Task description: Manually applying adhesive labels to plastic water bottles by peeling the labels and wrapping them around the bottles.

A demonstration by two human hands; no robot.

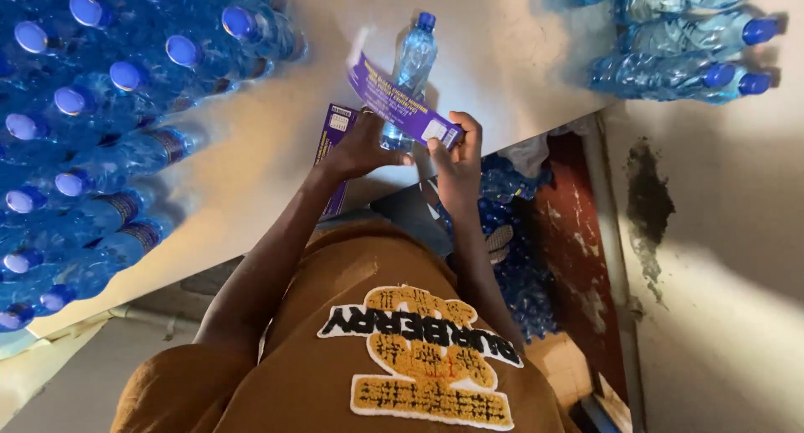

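You've got a big batch of clear water bottles w/ blue caps (pixel 109 106) lying packed together at left on the pale table (pixel 251 148), some w/ purple labels on, and a smaller stack of the same bottles (pixel 678 39) at top right, caps facing right. A stack of purple labels (pixel 335 140) lies flat on the table near its edge. Below the table edge there's a heap of blue bottles (pixel 519 257), a cardboard box (pixel 561 366) and a worn, stained wall (pixel 712 232) at right.
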